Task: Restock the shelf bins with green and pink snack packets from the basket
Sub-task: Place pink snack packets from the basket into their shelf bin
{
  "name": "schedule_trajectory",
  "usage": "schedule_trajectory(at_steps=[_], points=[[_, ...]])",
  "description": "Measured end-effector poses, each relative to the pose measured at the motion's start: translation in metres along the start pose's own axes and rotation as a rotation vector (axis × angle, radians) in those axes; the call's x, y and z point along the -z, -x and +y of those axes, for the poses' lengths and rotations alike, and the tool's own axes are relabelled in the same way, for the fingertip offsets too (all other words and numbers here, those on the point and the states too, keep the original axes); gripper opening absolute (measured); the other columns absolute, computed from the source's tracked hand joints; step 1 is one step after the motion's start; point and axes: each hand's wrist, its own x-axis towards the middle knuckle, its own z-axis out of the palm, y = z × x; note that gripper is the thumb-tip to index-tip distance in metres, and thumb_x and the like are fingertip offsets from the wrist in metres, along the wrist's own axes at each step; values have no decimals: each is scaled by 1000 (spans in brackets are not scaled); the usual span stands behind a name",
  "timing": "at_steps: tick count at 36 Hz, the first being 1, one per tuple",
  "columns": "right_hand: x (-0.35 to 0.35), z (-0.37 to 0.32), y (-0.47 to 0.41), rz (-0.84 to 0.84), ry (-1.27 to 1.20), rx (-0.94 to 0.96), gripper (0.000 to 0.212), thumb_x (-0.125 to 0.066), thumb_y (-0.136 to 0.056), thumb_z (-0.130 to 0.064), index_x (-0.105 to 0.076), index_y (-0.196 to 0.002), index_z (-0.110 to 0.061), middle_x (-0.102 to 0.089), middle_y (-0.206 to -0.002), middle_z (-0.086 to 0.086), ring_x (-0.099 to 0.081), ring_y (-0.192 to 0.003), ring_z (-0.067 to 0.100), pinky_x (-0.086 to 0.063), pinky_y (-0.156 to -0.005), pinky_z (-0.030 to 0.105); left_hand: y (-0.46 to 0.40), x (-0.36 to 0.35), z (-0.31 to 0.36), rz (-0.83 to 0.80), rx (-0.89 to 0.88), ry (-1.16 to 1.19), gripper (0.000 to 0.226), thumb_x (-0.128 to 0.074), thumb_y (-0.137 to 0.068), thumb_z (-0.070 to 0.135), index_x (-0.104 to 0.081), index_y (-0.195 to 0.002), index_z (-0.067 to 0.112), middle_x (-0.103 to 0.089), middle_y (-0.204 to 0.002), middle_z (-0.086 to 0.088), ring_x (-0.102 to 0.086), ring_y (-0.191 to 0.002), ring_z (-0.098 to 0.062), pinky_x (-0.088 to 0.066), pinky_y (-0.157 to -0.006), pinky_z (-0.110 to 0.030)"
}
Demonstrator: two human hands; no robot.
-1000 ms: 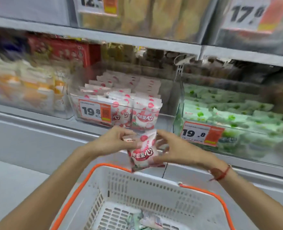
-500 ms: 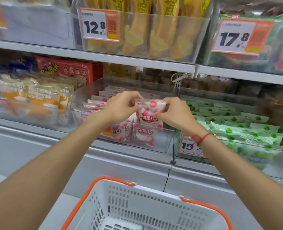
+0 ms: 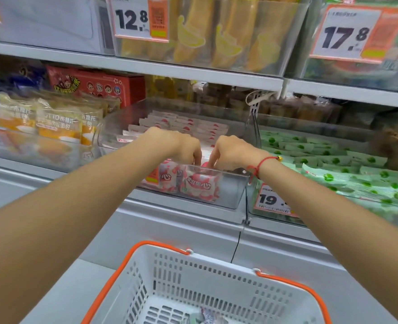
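Our arms reach forward side by side, wrists bent down. Our left hand and right hand nearly meet, fingers curled downward.

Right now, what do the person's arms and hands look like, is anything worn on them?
Both forearms are bare, with no sleeves in view and no gloves. The left hand shows no ring, watch or band. The right hand has a thin red string bracelet around its wrist, with a knotted loose end hanging down and a small gold-coloured bead on it. No other markings are visible.
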Motion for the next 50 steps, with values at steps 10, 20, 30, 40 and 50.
schedule_trajectory(at_steps=[10, 20, 30, 40, 50], points=[[-21, 19, 43, 509, -242, 98, 19, -68, -82, -24, -73, -99, -30, -71, -93, -8, -64, -85, 12, -55, -76, 35, 48, -38, 7, 704, 76, 248, 28, -60, -91, 26, -64, -119, 30, -64, -122, 10, -54, -116, -15, -42, -99, -39], [-157, 27, 95, 222, -613, 70, 15, -69, -81, -16, -73, -86, -31, -67, -72, -13, -59, -65, 3, -48, -65, 18, 69, -198, 53, 605, 343, 965, 15, -63, -87, 28, -63, -83, 42, -67, -84, 20, -60, -79, 3, -48, -72, -24], [-349, 74, 148, -557, -368, -236, 53, -56, -93, -26, -38, -142, -19, -38, -148, 3, -41, -131, 21, -36, -105, 29, 51, -405, 104, -340, 403, 1024, 24, -49, -96, 11, -57, -119, 14, -59, -127, -11, -58, -97, -19, -48, -92, -28], [-411, 80, 157, -339, -258, -283, 48, -52, -92, -14, -42, -139, -19, -51, -135, -2, -41, -124, 19, -36, -99, 26, 38, -454, 158, -243, 383, 748, 70, -54, -92, 11, -21, -150, 28, -19, -157, 4, -34, -136, -23, -41, -105, -35], [-340, 135, 119, -850, -599, -200, 40, -44, -99, -36, -57, -112, 0, -58, -99, 8, -53, -79, 9, -45, -68, 18, 18, -392, 116, -488, 206, 986, 82, -70, -85, 31, -22, -150, 20, -19, -157, -3, -21, -143, -24, -31, -108, -32]])
